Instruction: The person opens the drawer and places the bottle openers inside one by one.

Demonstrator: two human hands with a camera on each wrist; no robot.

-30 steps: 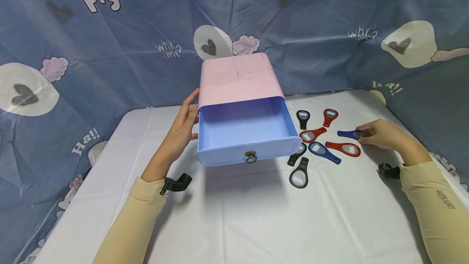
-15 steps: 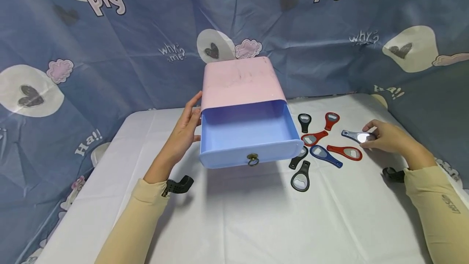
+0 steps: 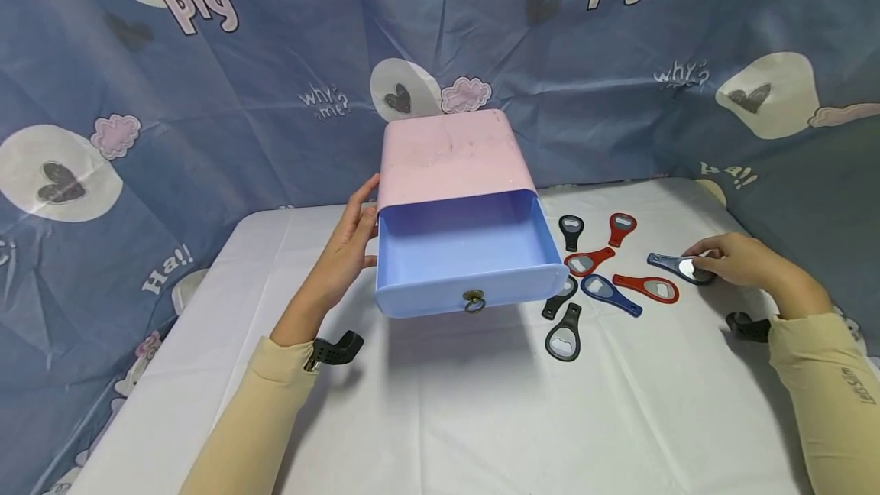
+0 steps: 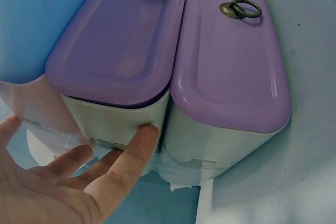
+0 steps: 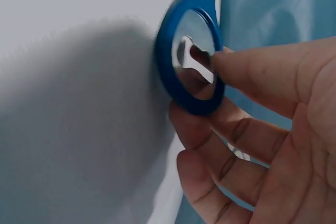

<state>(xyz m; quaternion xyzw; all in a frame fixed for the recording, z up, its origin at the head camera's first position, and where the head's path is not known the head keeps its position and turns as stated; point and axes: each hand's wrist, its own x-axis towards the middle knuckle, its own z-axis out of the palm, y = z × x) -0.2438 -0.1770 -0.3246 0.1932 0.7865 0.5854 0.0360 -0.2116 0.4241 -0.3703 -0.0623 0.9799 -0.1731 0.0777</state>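
At the right, my right hand (image 3: pixel 734 260) pinches a blue bottle opener (image 3: pixel 681 269) by its round end. Its thumb lies on the metal face and the other fingers are behind, in the right wrist view. My left hand (image 3: pixel 341 254) rests with extended fingers against the left side of a pink drawer cabinet (image 3: pixel 454 159). The cabinet's top drawer (image 3: pixel 467 243), light blue with a ring pull (image 3: pixel 474 300), is out and nothing lies in it. Purple lower drawers (image 4: pixel 113 40) are closed in the left wrist view, beside my left fingers.
Right of the cabinet lie several bottle openers: red (image 3: pixel 646 288), blue (image 3: pixel 611 295) and black (image 3: pixel 564 333) ones. They rest on a white tablecloth (image 3: pixel 474 418). A blue printed curtain (image 3: pixel 275 59) hangs behind the table.
The blue bottle opener has shifted slightly right and toward me, turning as my right hand grips it. My left hand stays on the cabinet. The view tilts slightly.
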